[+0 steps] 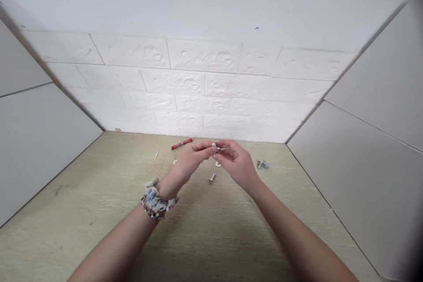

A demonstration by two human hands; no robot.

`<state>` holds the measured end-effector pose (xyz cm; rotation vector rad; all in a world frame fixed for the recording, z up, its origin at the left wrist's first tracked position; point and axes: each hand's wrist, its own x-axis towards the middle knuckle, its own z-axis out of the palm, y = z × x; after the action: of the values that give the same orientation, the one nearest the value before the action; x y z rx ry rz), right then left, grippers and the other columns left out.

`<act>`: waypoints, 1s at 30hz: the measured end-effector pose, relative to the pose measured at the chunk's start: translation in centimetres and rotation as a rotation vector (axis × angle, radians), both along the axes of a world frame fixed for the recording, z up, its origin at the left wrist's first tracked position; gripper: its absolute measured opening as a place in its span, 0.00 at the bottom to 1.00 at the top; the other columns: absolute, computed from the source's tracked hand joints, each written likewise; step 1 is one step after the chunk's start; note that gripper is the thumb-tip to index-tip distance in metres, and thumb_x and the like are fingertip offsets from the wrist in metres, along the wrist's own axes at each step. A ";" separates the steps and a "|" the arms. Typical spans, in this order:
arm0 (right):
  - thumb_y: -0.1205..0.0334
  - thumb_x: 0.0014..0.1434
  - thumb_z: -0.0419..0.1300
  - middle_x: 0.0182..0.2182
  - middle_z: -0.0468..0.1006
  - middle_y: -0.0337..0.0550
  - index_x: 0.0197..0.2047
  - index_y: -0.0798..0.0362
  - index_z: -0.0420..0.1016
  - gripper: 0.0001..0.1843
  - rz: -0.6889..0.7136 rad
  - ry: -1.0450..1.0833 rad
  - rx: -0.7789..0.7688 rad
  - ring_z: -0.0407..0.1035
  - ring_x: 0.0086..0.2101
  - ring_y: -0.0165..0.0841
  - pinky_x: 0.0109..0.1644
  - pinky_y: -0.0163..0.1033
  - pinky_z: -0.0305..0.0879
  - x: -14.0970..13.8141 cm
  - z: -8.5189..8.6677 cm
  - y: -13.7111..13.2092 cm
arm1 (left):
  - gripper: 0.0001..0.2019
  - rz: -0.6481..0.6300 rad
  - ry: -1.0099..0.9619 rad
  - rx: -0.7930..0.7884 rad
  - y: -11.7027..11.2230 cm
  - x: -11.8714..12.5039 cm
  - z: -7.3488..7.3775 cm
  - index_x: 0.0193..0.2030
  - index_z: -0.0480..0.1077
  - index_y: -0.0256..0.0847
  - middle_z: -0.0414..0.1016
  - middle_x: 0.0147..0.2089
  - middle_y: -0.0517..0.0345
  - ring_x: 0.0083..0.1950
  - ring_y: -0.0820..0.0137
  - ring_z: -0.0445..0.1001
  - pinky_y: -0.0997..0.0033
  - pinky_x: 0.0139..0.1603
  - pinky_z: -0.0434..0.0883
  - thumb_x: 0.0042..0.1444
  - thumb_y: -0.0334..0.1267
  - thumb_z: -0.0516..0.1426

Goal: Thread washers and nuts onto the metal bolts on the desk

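While both hands are meeting just right of the frame's centre, the left hand (pixel 190 162) is pinching a small metal fastener (pixel 214 145) between thumb and fingers. The right hand (pixel 238 164) is closing its thumb and fingers around the same spot, seemingly gripping the fastener's other end; whether it is one part or two is staying unclear, since the fingertips are covering most of it. The step in hand is apparently a fine two-handed working of this fastener above the worktop (pixel 205 238), and the next move is probably calling for one hand to be steadying while the other is turning or shifting.

Below the hands, a loose bolt (pixel 212 178) is lying near a flat washer (pixel 218 165). Several bolts (pixel 263 165) are clustering right of the right hand. Toward the upper left of the worktop, a red rod (pixel 181 143) is resting near a white scrap (pixel 156 154).
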<state>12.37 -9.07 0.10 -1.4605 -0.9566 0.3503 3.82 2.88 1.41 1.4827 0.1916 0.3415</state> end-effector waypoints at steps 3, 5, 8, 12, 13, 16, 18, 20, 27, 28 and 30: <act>0.57 0.50 0.61 0.38 0.75 0.43 0.45 0.51 0.69 0.18 -0.018 -0.047 -0.043 0.71 0.35 0.32 0.38 0.38 0.68 0.7 0.1 -0.2 | 0.11 0.042 0.029 -0.005 -0.1 0.0 0.0 0.38 0.73 0.38 0.74 0.40 0.54 0.42 0.70 0.70 0.71 0.42 0.65 0.52 0.42 0.58; 0.55 0.51 0.60 0.38 0.75 0.44 0.46 0.51 0.69 0.19 -0.055 -0.116 -0.134 0.71 0.35 0.32 0.38 0.38 0.68 2.0 0.2 -0.5 | 0.12 0.080 0.041 -0.078 -0.1 -0.1 0.0 0.39 0.71 0.39 0.73 0.43 0.53 0.42 0.71 0.71 0.73 0.40 0.65 0.52 0.44 0.58; 0.55 0.57 0.53 0.37 0.75 0.44 0.46 0.52 0.70 0.16 -0.090 -0.285 -0.370 0.70 0.34 0.32 0.39 0.39 0.65 4.7 -0.2 -1.3 | 0.13 0.118 0.032 -0.245 0.0 0.0 0.1 0.38 0.68 0.38 0.73 0.44 0.53 0.39 0.72 0.74 0.75 0.35 0.66 0.50 0.45 0.59; 0.64 0.58 0.50 0.42 0.74 0.47 0.44 0.54 0.73 0.14 -0.131 -0.586 -0.673 0.67 0.42 0.35 0.46 0.40 0.60 7.4 -1.8 -1.8 | 0.12 0.124 0.009 -0.346 0.4 0.2 0.0 0.37 0.68 0.37 0.73 0.41 0.55 0.34 0.76 0.74 0.81 0.28 0.64 0.48 0.41 0.61; 0.65 0.58 0.50 0.43 0.74 0.48 0.44 0.55 0.73 0.14 -0.124 -0.630 -0.714 0.66 0.43 0.36 0.47 0.40 0.60 7.6 -2.2 -1.7 | 0.12 0.126 0.003 -0.348 0.6 0.2 0.0 0.37 0.69 0.37 0.74 0.40 0.56 0.34 0.77 0.73 0.82 0.28 0.64 0.47 0.40 0.62; 0.65 0.59 0.49 0.43 0.72 0.49 0.46 0.55 0.72 0.15 -0.088 -0.720 -0.759 0.66 0.43 0.35 0.46 0.39 0.59 6.9 -3.3 -1.1 | 0.11 0.139 0.008 -0.345 1.2 0.2 0.1 0.35 0.71 0.35 0.74 0.38 0.57 0.35 0.79 0.73 0.83 0.34 0.67 0.45 0.36 0.64; 0.63 0.61 0.48 0.42 0.72 0.47 0.46 0.54 0.72 0.15 -0.044 -0.771 -0.730 0.67 0.41 0.35 0.45 0.38 0.59 5.7 -3.9 -0.3 | 0.10 0.160 0.008 -0.350 1.7 0.1 0.3 0.34 0.72 0.35 0.74 0.36 0.58 0.36 0.78 0.73 0.81 0.38 0.68 0.44 0.34 0.64; 0.63 0.60 0.49 0.41 0.72 0.46 0.46 0.54 0.72 0.14 0.015 -0.824 -0.675 0.66 0.41 0.33 0.46 0.37 0.59 4.4 -4.3 0.6 | 0.09 0.189 -0.005 -0.354 2.1 0.1 0.5 0.33 0.73 0.35 0.74 0.35 0.58 0.36 0.78 0.73 0.80 0.40 0.68 0.43 0.33 0.64; 0.64 0.62 0.46 0.44 0.70 0.46 0.50 0.49 0.69 0.16 0.028 -0.958 -0.667 0.64 0.44 0.35 0.51 0.42 0.55 1.4 -5.7 4.2 | 0.10 0.251 -0.011 -0.329 3.0 0.1 0.4 0.32 0.74 0.36 0.74 0.35 0.58 0.40 0.76 0.73 0.79 0.45 0.68 0.42 0.34 0.65; 0.64 0.62 0.46 0.44 0.70 0.46 0.50 0.49 0.69 0.16 0.020 -0.980 -0.680 0.63 0.45 0.36 0.52 0.43 0.53 1.2 -5.8 4.6 | 0.10 0.250 -0.011 -0.325 3.0 0.1 0.3 0.32 0.74 0.36 0.74 0.35 0.59 0.40 0.76 0.72 0.79 0.45 0.68 0.41 0.34 0.65; 0.64 0.62 0.47 0.43 0.70 0.46 0.47 0.49 0.71 0.15 0.010 -1.024 -0.701 0.62 0.46 0.38 0.54 0.47 0.50 1.1 -6.1 5.1 | 0.10 0.241 -0.015 -0.312 3.0 0.1 0.1 0.32 0.74 0.37 0.74 0.36 0.59 0.40 0.76 0.72 0.78 0.46 0.68 0.41 0.35 0.65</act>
<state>13.47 -3.99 -5.96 -2.3532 -1.7551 -0.1219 3.93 5.92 1.51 1.1500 0.3962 0.4934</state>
